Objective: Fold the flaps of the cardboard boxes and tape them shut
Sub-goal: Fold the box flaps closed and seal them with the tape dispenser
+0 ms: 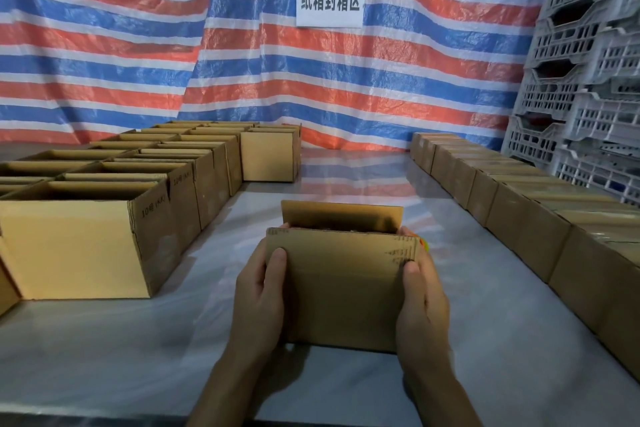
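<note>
Both the left hand point(258, 291) and right hand point(420, 298) clasp the light, stiff cardboard box point(343, 291) by its side walls, fingers wrapped round its edges, flaps still upright.

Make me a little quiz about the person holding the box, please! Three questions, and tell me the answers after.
1. True or false: the box in the middle is held by both the left hand and the right hand.
2. Which boxes look already closed on top?
A. the open boxes on the left
B. the row of boxes on the right
C. none of them
3. Fill in the word: the far flap of the held box is standing ____.

Key
1. True: one hand grips each side.
2. B: their tops lie flat and look shiny, perhaps with tape.
3. up
</note>
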